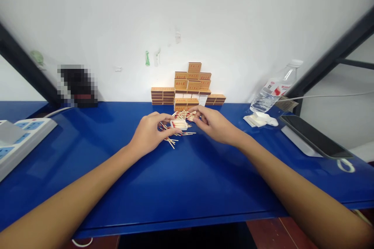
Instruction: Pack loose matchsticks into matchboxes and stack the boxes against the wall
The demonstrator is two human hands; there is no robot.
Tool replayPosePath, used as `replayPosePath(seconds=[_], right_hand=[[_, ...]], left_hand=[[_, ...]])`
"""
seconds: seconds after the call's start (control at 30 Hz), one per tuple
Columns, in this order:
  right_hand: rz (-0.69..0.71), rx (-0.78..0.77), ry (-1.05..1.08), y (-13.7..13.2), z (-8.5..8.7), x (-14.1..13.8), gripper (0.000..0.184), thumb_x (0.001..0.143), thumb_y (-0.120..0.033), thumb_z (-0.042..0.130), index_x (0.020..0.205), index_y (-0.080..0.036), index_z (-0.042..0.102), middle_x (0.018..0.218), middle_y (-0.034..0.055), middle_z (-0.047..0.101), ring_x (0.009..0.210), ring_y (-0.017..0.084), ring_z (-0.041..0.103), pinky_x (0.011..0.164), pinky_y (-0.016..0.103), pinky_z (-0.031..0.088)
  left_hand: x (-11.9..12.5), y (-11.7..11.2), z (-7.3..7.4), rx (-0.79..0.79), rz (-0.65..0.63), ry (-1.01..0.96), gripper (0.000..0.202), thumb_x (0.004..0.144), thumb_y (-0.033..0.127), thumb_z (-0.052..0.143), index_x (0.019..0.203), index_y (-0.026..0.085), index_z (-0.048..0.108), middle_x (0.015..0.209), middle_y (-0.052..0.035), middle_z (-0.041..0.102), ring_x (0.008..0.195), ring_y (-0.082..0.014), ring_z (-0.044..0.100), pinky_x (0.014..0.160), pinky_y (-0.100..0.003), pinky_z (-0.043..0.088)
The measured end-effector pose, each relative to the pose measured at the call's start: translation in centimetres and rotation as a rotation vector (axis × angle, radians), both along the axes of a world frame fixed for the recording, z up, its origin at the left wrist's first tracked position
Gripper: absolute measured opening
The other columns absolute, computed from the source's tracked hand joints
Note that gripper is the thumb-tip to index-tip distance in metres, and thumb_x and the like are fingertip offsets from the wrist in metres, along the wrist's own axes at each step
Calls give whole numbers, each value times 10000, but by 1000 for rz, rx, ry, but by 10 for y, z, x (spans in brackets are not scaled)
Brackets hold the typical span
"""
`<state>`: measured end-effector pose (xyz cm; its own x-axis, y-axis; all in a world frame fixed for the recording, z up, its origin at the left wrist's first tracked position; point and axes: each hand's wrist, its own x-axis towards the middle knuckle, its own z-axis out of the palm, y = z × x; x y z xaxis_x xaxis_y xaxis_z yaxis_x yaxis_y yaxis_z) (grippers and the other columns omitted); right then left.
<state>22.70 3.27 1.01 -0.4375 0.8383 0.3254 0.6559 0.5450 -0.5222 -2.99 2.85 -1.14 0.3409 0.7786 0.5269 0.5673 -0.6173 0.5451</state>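
Observation:
My left hand (151, 131) is closed around a white matchbox tray (179, 125), thumb on the near side and fingers behind. Several red-tipped matches lie inside the tray. Under and around it, loose matches (172, 141) are scattered on the blue table, with a denser heap (182, 114) just behind. My right hand (212, 124) is at the right edge of that heap, thumb and fingers bent towards each other. Its fingertips are at the matches; what exactly they grip is too small to make out. Behind the heap stand stacked orange matchboxes (186, 104).
More matchboxes (162, 96) form a stepped stack against the white wall. At right are a tilted water bottle (274, 87), a small white item (260, 119) and a phone (317, 136) propped on a white block. A power strip (32, 134) lies at left, near a blurred black object (82, 87).

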Motion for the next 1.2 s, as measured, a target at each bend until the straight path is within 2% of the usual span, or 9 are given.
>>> replayPosePath(seconds=[0.13, 0.27, 0.37, 0.53, 0.7, 0.87, 0.97, 1.07, 1.2], right_hand=[[-14, -8, 162, -4, 3, -8, 250, 1005, -281, 527, 1167, -180, 688, 1025, 71, 734, 766, 164, 581, 709, 311, 455], [-24, -159, 481, -8, 4, -19, 216, 918, -363, 689, 1004, -166, 705, 996, 84, 764, 835, 182, 656, 770, 328, 514], [-1, -225, 574, -9, -2, -25, 234, 882, -391, 737, 975, -176, 723, 992, 80, 769, 833, 185, 666, 779, 341, 523], [-21, -216, 483, -6, -14, -26, 211, 898, -395, 714, 945, -196, 768, 899, 53, 739, 675, 153, 546, 669, 335, 464], [-35, -191, 413, -3, -10, -17, 210, 909, -397, 704, 954, -200, 756, 887, 46, 726, 665, 151, 522, 654, 321, 442], [-59, -42, -25, -1, -4, -3, 83, 906, -253, 690, 896, -199, 752, 873, 42, 688, 713, 161, 536, 683, 313, 408], [-2, -154, -188, 1, -5, 2, 95, 901, -167, 655, 864, -197, 738, 872, 44, 709, 761, 177, 589, 700, 307, 420], [22, -257, -241, 3, -6, 6, 139, 915, -137, 603, 843, -193, 708, 848, 44, 722, 745, 182, 614, 676, 302, 428], [-2, -141, -216, 5, -1, 13, 118, 951, -205, 599, 856, -187, 667, 886, 66, 699, 784, 199, 605, 701, 317, 429]], left_hand=[[2, -4, 1, 9, -31, 21, 408, 791, 462, 879, 1103, 215, 788, 954, -65, 766, 808, -198, 697, 753, -344, 565], [3, -5, 2, 11, -38, 26, 404, 793, 448, 882, 1103, 206, 788, 936, -66, 760, 787, -191, 680, 750, -339, 558], [3, -4, 2, 17, -48, -4, 382, 794, 427, 886, 1101, 222, 790, 914, -47, 756, 777, -179, 683, 724, -315, 551], [3, -4, 2, 29, -46, -45, 370, 777, 426, 897, 1073, 227, 798, 884, -33, 759, 759, -173, 692, 696, -297, 547], [0, -1, 0, 8, -17, -47, 392, 780, 445, 891, 1098, 239, 795, 929, -35, 777, 781, -181, 705, 742, -318, 569], [-2, 2, 0, -7, 17, -41, 370, 795, 424, 883, 1098, 235, 788, 950, -33, 791, 822, -191, 717, 745, -319, 568], [-2, 2, 0, 13, 9, 10, 363, 810, 444, 868, 1091, 227, 789, 934, -37, 785, 819, -195, 710, 749, -333, 563], [-2, 2, 0, 18, 5, 34, 357, 801, 443, 876, 1073, 230, 791, 926, -34, 782, 811, -194, 702, 743, -333, 557], [-3, 3, 0, 18, 28, 73, 363, 802, 436, 877, 1085, 225, 789, 926, -41, 782, 808, -204, 698, 737, -336, 547]])
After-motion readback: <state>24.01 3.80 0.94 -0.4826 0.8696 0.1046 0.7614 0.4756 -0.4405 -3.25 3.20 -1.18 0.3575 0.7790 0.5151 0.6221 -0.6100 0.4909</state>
